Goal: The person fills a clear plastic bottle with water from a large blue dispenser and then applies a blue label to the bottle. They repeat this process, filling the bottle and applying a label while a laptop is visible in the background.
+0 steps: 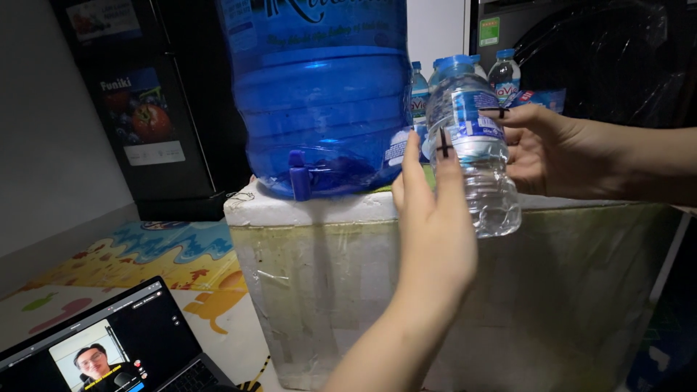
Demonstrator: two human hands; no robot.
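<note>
Two hands are being kept on one small clear bottle (475, 149), held up in the air. The right hand (541, 149) is being wrapped round it from the far side, its fingers (508, 112) curled across the label and closed on it, so the weight seems to be carried there. The left hand (435, 232) is being held flat and open against the near side, fingers (439, 163) stretched straight up along the bottle and gripping nothing, apparently only steadying it. Just beyond the left fingertips, the big blue water jug (323, 94) is being carried by a white foam box (450, 283), its blue tap (299, 174) hanging over the box's edge. Behind the right fingers, more small bottles (502, 76) are being stored. Well below the left hand, an open laptop (109, 348) is being left on the patterned floor mat (174, 254).
</note>
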